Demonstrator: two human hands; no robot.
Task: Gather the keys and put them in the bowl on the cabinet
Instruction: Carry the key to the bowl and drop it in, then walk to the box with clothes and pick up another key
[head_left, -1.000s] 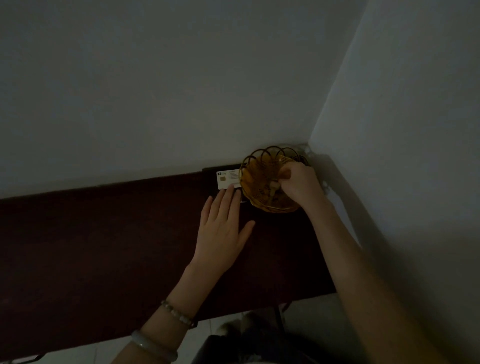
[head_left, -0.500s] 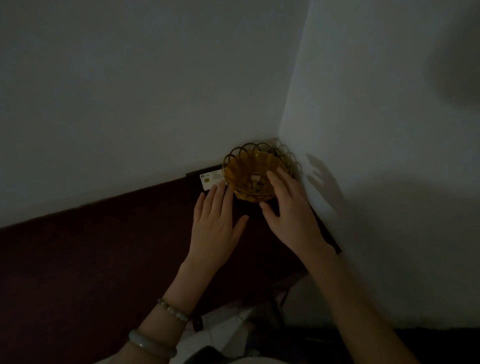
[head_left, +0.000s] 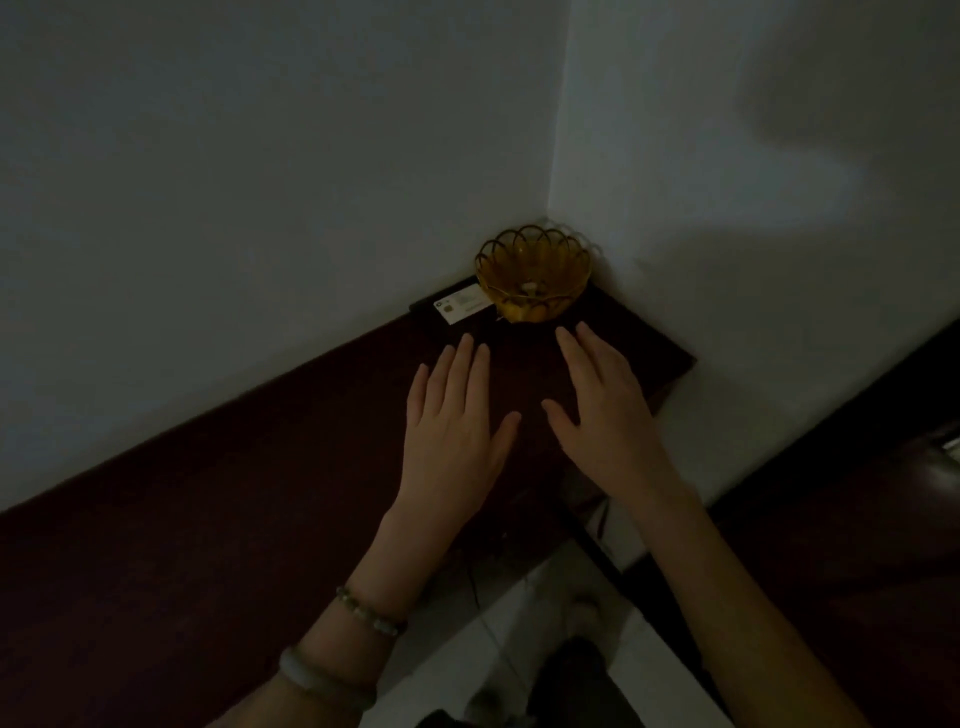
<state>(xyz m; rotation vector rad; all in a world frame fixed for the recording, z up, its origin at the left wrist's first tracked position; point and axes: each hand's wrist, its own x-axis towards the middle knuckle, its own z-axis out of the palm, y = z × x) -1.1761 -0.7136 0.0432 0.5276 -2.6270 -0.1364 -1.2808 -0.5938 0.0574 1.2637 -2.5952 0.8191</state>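
Both hands are flat and empty over the dark cabinet (head_left: 234, 519), palms down. The left hand (head_left: 452, 436) sits at frame centre, its fingers (head_left: 460, 364) loosely spread and pointing up-frame. The right hand (head_left: 608, 415) lies just beside it to the right, fingers (head_left: 582, 348) spread too, thumb angled toward the left thumb. Nothing is pinched in either.

And the bowl (head_left: 535, 270), amber with a scalloped rim, sits up-frame in the corner where the two walls meet, directly beyond the right fingertips and apart from them. Something pale lies at its bottom, likely the keys (head_left: 530, 289), though the light is too dim to be sure. A white card (head_left: 464, 306) lies on the cabinet just left of the bowl, up-frame of the left fingertips.

So the line that matters runs straight up-frame: the right hand is nearer the bowl, the left nearer the card. No loose keys show on the dark top, so by the look of it the drop is done and the task is about finished.
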